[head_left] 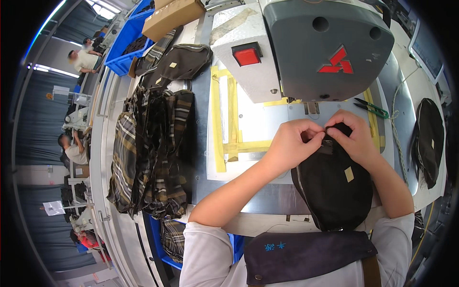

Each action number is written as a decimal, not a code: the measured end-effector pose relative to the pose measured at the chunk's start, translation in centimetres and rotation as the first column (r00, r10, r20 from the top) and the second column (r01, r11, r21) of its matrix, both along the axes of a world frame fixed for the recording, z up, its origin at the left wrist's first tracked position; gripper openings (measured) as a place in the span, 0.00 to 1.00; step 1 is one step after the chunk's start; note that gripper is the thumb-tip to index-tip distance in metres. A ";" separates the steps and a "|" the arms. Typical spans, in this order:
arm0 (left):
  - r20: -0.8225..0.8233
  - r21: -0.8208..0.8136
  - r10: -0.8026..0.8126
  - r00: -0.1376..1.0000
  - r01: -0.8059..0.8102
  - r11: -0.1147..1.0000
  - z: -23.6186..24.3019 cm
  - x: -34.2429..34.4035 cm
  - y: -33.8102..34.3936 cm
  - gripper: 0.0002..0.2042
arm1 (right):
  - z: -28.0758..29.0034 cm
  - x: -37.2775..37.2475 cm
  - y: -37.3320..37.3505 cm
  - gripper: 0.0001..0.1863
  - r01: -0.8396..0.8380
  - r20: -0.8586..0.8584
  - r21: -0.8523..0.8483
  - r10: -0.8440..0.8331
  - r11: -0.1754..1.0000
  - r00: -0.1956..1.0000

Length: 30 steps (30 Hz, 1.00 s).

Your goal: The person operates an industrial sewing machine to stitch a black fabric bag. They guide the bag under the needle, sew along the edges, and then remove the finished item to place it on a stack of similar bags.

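Observation:
Both my hands pinch the far end of a dark zippered fabric pouch, which hangs toward me over the table's near edge. A zipper runs down its left side, and a small pale yellow tag sits on its front. My left hand grips the pouch's top edge between thumb and fingers. Right beside it, my right hand pinches the same edge, its fingers curled over the fabric. Just beyond my hands stands the grey head of a sewing machine with a red button on its white side.
Left of the machine lies a pile of plaid and dark fabric pieces. Thread snips and another dark pouch are at right. A blue bin and a cardboard box stand far left. Other people sit at machines beyond.

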<state>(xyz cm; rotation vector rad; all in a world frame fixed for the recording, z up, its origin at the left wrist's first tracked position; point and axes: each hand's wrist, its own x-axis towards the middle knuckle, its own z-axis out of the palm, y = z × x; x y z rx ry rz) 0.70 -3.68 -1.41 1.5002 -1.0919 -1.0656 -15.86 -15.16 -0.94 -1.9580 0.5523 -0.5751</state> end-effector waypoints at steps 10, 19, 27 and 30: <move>-0.046 -0.017 0.012 0.999 -0.013 1.000 -1.1 -0.3 0.0 0.02 | 0.2 0.4 -0.4 0.11 -0.040 0.059 -0.779 0.137 0.625 0.989; -0.103 -0.021 0.015 0.995 -0.017 1.000 -2.1 0.1 -0.1 0.01 | 0.2 0.5 -0.1 0.10 -0.046 0.032 -0.874 0.152 0.483 0.988; -0.103 0.006 0.020 0.995 -0.020 1.000 -1.7 0.0 -0.1 0.01 | 0.6 0.1 0.4 0.10 -0.089 -0.047 -0.935 0.131 0.342 0.990; -0.024 0.001 0.026 0.999 -0.026 1.000 -1.6 -0.3 0.1 0.01 | 0.9 -0.6 0.9 0.09 -0.115 -0.082 -0.947 0.122 0.299 0.989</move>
